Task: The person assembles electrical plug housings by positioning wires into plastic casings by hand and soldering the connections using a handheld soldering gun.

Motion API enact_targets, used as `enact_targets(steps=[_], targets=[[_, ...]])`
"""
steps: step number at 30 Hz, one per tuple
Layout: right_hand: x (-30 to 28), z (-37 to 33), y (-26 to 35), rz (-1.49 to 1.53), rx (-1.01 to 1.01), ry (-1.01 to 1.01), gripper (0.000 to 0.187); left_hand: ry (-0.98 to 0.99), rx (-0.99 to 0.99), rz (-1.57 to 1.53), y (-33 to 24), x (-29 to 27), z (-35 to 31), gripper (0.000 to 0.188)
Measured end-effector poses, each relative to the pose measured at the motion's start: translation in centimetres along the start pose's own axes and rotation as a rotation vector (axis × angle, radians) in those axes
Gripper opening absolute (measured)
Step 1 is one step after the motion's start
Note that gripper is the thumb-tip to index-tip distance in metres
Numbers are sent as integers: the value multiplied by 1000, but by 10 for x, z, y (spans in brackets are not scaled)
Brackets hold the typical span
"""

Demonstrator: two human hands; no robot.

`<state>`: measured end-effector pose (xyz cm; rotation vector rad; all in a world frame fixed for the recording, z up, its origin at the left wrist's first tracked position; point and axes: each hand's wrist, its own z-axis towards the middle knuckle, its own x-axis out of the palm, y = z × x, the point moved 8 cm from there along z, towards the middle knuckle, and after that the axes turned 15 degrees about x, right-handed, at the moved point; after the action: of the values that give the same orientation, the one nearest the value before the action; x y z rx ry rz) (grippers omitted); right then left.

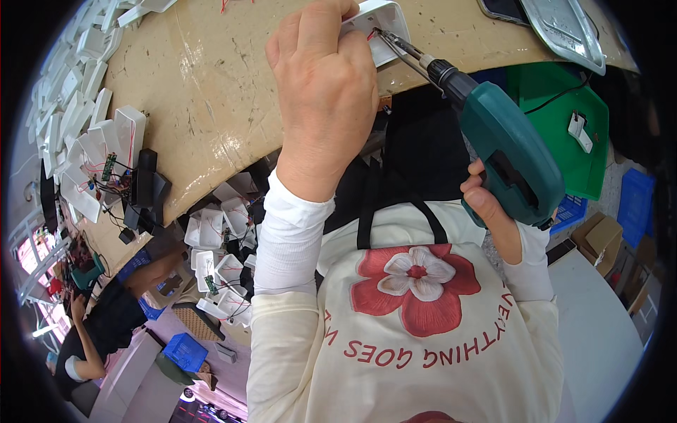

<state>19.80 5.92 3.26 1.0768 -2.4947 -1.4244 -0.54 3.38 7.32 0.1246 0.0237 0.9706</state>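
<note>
My left hand [326, 95] is closed on a white plastic housing [395, 17] at the far edge of view, pressing it against the table. Its fingertips are partly hidden behind the knuckles. Wrapped round the handle of a dark green soldering gun [515, 141] is my right hand [492, 211], mostly covered by the tool's body. The gun points up and to the left, with a thin tube running beside its metal tip. That tip reaches into the housing, right by a short red wire [371, 33].
Many white housings [74, 92] crowd the table's left side, some with red wires, circuit boards and black adapters [148, 183]. More housings [218, 247] lie below the table edge. A green bin [596, 141] and metal tray [564, 32] are at right. Another person [106, 317] sits at lower left.
</note>
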Motion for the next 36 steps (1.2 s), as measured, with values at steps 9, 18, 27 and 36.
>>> enact_targets(steps=[9,18,27,36], targets=[[-1,-4,0,49,-36,0,35,16,15,20,-1,-1,1,4],[2,-5,2,84,-37,34,36,43,-6,12,-2,-1,4,3],[1,-7,0,53,3,33,37,30,-2,12,-2,-2,4,2],[1,-5,2,18,-18,32,38,58,-9,24,-2,-1,4,2]])
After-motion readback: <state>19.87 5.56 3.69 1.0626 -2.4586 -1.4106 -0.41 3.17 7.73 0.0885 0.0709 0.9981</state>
